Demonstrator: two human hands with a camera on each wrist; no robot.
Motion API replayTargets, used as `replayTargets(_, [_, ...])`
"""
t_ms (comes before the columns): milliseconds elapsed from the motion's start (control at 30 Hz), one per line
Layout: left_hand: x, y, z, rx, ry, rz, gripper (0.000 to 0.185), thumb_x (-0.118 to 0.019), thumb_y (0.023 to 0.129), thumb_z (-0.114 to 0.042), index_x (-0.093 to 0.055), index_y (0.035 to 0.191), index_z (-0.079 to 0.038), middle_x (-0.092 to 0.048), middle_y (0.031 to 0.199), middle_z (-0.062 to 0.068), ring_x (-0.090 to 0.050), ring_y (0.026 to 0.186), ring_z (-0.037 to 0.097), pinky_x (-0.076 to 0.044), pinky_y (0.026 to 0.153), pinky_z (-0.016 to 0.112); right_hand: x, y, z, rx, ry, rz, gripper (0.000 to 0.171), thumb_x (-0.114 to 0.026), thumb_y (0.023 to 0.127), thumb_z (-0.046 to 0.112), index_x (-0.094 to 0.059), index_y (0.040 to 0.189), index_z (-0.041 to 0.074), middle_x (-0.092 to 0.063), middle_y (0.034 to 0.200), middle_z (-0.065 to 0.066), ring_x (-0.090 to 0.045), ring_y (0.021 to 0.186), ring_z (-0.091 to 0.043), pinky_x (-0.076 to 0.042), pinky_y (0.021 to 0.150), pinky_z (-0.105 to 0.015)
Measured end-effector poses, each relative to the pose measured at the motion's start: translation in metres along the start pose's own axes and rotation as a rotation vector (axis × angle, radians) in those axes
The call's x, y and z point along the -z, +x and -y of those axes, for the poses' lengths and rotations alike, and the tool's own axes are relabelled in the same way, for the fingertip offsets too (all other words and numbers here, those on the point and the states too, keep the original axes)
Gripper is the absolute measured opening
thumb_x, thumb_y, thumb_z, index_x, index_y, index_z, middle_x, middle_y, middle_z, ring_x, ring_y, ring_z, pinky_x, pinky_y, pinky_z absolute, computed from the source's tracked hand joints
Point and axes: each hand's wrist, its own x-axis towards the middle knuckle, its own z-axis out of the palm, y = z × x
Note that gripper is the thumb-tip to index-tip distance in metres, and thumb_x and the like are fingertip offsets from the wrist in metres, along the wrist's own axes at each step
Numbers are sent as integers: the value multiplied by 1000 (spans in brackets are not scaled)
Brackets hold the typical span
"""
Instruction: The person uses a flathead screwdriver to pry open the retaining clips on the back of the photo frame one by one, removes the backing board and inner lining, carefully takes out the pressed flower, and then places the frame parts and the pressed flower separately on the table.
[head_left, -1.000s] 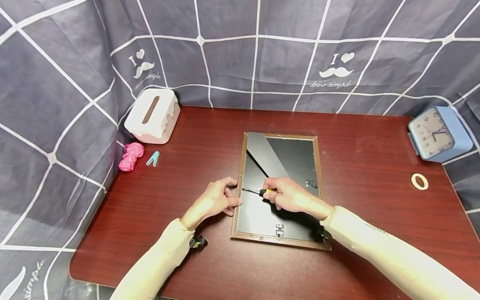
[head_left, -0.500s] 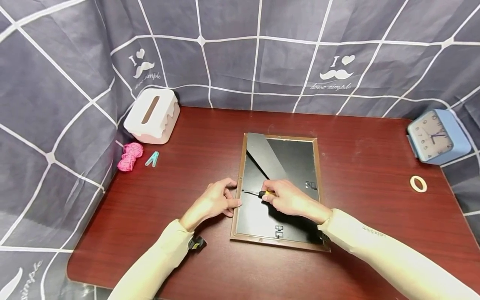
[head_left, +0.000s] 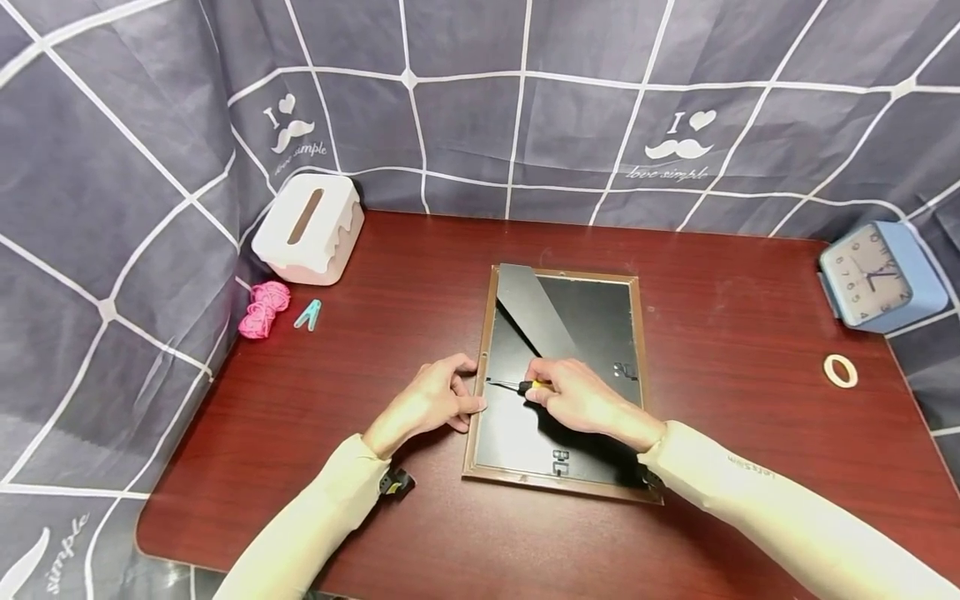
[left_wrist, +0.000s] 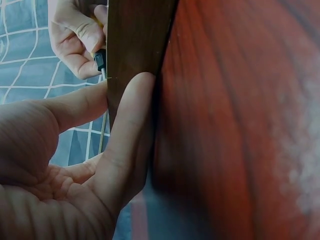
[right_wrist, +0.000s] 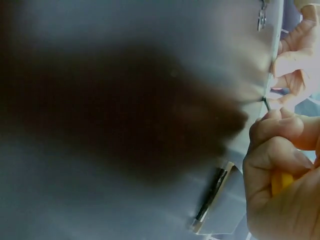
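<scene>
A brown picture frame [head_left: 592,321] lies face down on the table, black backing up, with its stand leg [head_left: 534,310] folded across the top left. My left hand [head_left: 438,400] grips the frame's left rail [left_wrist: 135,45], thumb and a finger pressed to its edge. My right hand [head_left: 581,398] holds a small screwdriver [head_left: 513,384] by its yellow handle [right_wrist: 281,182]. The thin shaft points left, with its tip at the left rail just beside my left fingers [right_wrist: 295,55]. What the tip touches is too small to tell.
The dark red table [head_left: 750,317] is walled by grey checked cloth. A white tissue box [head_left: 307,227], a pink cord bundle [head_left: 262,310] and a teal clip [head_left: 307,316] sit at the far left. A blue clock [head_left: 881,275] and a tape roll [head_left: 840,371] are at the right.
Both hands and the screwdriver stay where they were on the frame. Only the head view shifts slightly.
</scene>
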Motion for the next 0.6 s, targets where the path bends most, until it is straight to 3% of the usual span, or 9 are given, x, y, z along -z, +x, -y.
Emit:
replayTargets(200, [0, 2, 1, 8, -17, 4, 60, -84, 95, -5, -56, 147, 1, -72, 83, 11, -74, 62, 17, -72, 63, 36, -2, 1, 2, -15, -49, -1, 6, -72, 102, 16, -71, 96, 13, -48, 70, 6, -47, 68, -12, -36, 62, -25])
replayTargets(367, [0, 2, 2, 18, -27, -2, 61, -84, 94, -5, -56, 148, 0, -72, 83, 11, -74, 63, 17, -72, 63, 36, -4, 5, 2, -10, -96, -32, 10, -71, 102, 22, -78, 105, 14, -52, 68, 6, -51, 68, -11, -40, 61, -26])
replayTargets(600, [-1, 2, 0, 31, -15, -7, 61, -84, 95, -6, -55, 149, -2, -72, 84, 11, -75, 64, 18, -72, 63, 36, -1, 4, 2, -22, -116, -38, 7, -72, 102, 22, -75, 100, 16, -53, 69, 6, -52, 68, -13, -39, 60, -26])
